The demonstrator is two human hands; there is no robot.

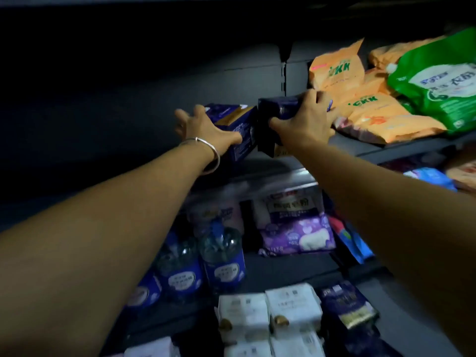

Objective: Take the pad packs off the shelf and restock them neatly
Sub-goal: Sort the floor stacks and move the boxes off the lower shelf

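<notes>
Nearest, white packs lie on a lower shelf. Farther up, the left hand clasps a dark blue pad pack, fingers wrapped over its top; the right hand clutches its neighbour on the upper shelf, beside orange packs. This looks like placing; next, square them side by side.

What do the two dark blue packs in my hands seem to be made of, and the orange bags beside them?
Left-hand pack: looks like printed cardboard, with flat faces and sharp edges. Right-hand pack: probably soft glossy plastic film, since it creases and bulges under the fingers. Orange bags: matte plastic or paper-like film, wrinkled and slumped; the blur leaves that open.
</notes>
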